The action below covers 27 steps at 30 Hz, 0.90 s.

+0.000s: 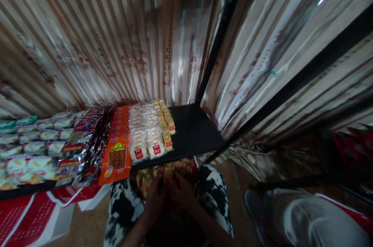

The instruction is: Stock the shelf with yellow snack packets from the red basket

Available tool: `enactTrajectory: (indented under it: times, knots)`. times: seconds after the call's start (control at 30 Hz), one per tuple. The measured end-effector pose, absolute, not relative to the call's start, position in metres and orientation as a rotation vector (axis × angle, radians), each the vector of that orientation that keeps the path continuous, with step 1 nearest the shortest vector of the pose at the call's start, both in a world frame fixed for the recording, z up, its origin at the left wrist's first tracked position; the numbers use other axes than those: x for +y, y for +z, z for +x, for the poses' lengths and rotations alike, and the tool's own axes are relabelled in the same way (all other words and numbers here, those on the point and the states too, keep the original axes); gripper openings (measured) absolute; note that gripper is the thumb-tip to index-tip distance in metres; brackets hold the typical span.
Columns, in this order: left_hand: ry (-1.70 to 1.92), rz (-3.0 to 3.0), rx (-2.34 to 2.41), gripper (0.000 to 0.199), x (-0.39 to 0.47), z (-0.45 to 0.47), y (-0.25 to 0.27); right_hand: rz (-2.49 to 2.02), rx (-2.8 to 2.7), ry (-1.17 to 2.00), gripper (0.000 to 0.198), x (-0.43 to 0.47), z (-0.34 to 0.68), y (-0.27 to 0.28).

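Between my knees, below the shelf's front edge, is a box of yellow-wrapped snack packets [142, 184]. Both my hands are low over it, in dim light. My left hand [156, 191] has its fingers curled down among the packets. Close beside it, my right hand [180, 190] also bends its fingers into the box. What either hand grips is too dark to make out. Above, on the black shelf [195, 126], short rows of similar yellow packets [168, 140] stand beside rows of clear-wrapped pale packets [154, 146].
Further left on the shelf are an orange snack bag [116, 142], dark shiny bags [87, 138] and white wrapped packs [40, 146]. Red and white cartons [32, 216] sit below. A black post [221, 37] rises at the corner. Another person's leg [309, 216] is at right.
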State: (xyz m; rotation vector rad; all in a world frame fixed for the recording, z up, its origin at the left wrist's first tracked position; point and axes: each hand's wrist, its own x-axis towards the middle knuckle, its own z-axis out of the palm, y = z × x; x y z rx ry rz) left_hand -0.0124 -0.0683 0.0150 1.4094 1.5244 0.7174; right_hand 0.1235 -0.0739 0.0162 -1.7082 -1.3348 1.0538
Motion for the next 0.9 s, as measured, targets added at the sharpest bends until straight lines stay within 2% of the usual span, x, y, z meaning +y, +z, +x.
enactTrajectory:
  times: [0.17, 0.27, 0.6, 0.9]
  knots:
    - [0.864, 1.445, 1.421, 0.025, -0.055, 0.017, 0.048, -1.590, -1.291, 0.986, 0.045, -0.063, 0.148, 0.039]
    - [0.945, 1.425, 1.363, 0.024, -0.045, 0.033, 0.059, -1.556, -1.290, 0.877, 0.044, -0.054, 0.160, 0.052]
    - [1.007, 1.381, 1.439, 0.047, -0.028, 0.080, 0.050, -1.460, -1.182, 0.880, 0.042, -0.007, 0.198, 0.048]
    - [1.085, 1.417, 1.382, 0.050, -0.013, 0.089, 0.030, -1.515, -1.243, 0.725, 0.040, 0.063, 0.199, 0.047]
